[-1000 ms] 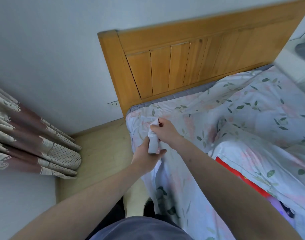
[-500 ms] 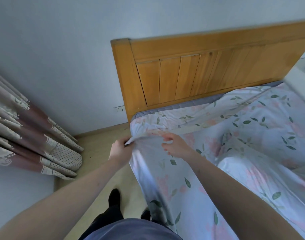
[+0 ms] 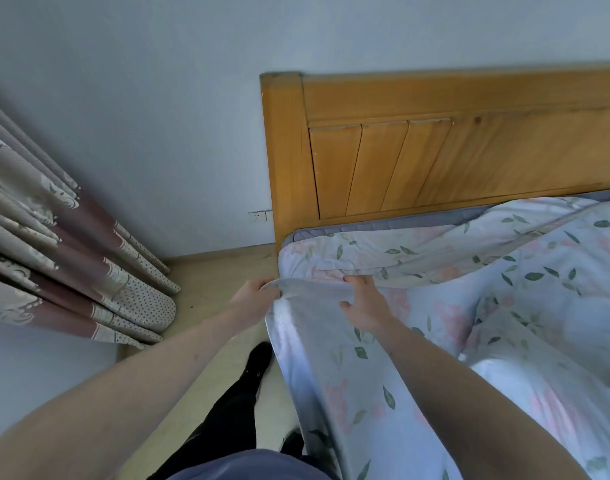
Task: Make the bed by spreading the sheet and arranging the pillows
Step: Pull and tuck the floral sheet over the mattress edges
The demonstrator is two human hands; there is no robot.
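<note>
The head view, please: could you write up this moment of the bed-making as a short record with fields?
setting: bedside, near the wooden headboard
left hand: grips the floral sheet at its edge, off the side of the bed
right hand: holds the same edge, over the mattress
sheet state: rumpled, not yet spread flat
mattress: grey strip bare by the headboard
pillows: none clearly visible
nearby: curtain on the left, wall socket
</note>
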